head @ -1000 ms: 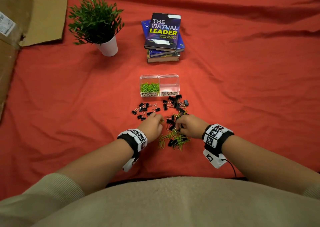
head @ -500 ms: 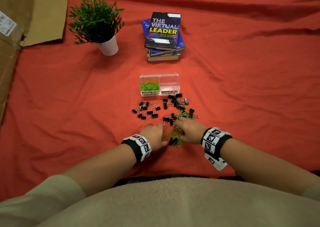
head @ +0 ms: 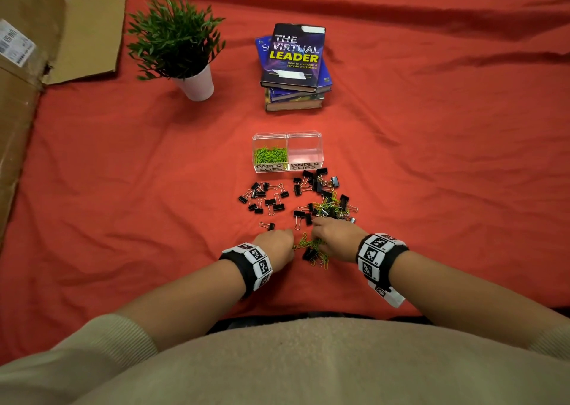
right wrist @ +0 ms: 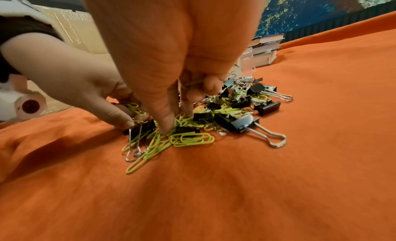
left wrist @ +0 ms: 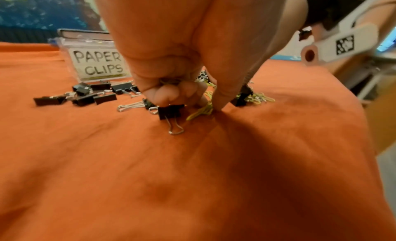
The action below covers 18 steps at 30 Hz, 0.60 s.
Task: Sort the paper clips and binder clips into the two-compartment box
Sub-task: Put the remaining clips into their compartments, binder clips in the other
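The clear two-compartment box (head: pixel 303 137) stands mid-cloth; green paper clips (head: pixel 270 155) fill its left side labelled PAPER CLIPS (left wrist: pixel 98 63), and the right side labelled BINDER CLIPS holds nothing. Black binder clips (head: pixel 265 196) lie scattered in front of it. A mixed pile of green paper clips (right wrist: pixel 190 138) and binder clips (right wrist: pixel 240 122) lies nearest me. My left hand (head: pixel 274 244) (left wrist: pixel 209 107) pinches green paper clips off the cloth, with more tucked in its curled fingers. My right hand (head: pixel 331 235) (right wrist: pixel 177 116) digs its fingertips into the pile, pinching paper clips.
A stack of books (head: pixel 294 65) sits behind the box, with a potted plant (head: pixel 182 46) to the left of it. Flattened cardboard (head: pixel 37 49) covers the far left. Red cloth (head: pixel 447 173) spreads under everything. One binder clip (head: pixel 268 226) lies just left of my left hand.
Both hands have slid toward me, from the middle of the pile to its near end. The green paper clips are now bunched between the two hands.
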Each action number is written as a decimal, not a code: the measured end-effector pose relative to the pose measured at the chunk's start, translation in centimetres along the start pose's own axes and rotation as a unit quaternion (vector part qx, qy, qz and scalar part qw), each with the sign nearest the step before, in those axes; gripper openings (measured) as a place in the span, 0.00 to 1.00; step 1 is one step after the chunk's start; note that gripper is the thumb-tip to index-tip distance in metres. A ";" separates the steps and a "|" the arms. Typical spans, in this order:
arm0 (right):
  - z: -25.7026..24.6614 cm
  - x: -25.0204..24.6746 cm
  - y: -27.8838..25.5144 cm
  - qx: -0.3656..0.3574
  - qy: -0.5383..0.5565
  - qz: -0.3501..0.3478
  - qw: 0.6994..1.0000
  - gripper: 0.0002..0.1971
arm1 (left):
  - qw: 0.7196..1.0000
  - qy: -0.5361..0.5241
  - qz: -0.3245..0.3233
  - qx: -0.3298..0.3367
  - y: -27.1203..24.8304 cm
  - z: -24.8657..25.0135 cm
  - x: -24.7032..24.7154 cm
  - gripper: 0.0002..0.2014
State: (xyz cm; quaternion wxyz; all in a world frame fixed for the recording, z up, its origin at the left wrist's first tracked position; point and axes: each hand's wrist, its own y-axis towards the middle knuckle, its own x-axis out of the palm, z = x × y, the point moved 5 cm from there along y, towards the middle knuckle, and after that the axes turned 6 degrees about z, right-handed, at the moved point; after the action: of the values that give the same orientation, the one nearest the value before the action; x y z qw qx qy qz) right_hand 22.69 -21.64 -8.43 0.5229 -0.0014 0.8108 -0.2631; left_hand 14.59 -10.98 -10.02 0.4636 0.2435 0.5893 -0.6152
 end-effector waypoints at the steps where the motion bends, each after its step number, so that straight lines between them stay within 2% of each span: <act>1: 0.1 0.1 0.0 0.004 0.000 0.002 1.000 0.15 | 1.000 0.008 0.004 0.007 0.0 0.1 0.0 0.14; 6: 0.8 0.0 0.3 0.045 0.109 0.022 0.993 0.07 | 1.000 0.011 0.012 0.023 0.0 0.3 -0.1 0.17; 9: 1.9 -0.9 0.4 0.120 0.241 0.048 0.962 0.04 | 0.998 -0.066 0.017 0.016 -0.1 -0.2 -0.5 0.14; 11: 2.7 -1.3 0.4 0.155 0.323 0.057 0.932 0.04 | 0.990 -0.139 0.027 0.004 0.0 -0.6 -1.1 0.08; 13: 3.2 -1.5 0.2 0.182 0.416 0.055 0.889 0.01 | 0.981 -0.189 0.040 -0.012 0.1 -1.0 -1.8 0.03; 16: 3.6 -1.5 0.2 0.218 0.546 0.047 0.807 0.06 | 0.973 -0.224 0.040 -0.019 0.4 -1.2 -2.6 0.02; 18: 3.7 -1.4 0.2 0.234 0.592 0.045 0.770 0.10 | 0.972 -0.233 0.036 -0.018 0.6 -1.1 -3.0 0.08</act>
State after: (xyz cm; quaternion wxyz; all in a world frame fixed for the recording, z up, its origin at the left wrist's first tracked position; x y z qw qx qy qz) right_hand 26.50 -22.63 -8.48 -0.0651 0.3134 0.8722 -0.3699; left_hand 16.17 -8.97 -8.00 0.6143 0.1066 0.4668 -0.6273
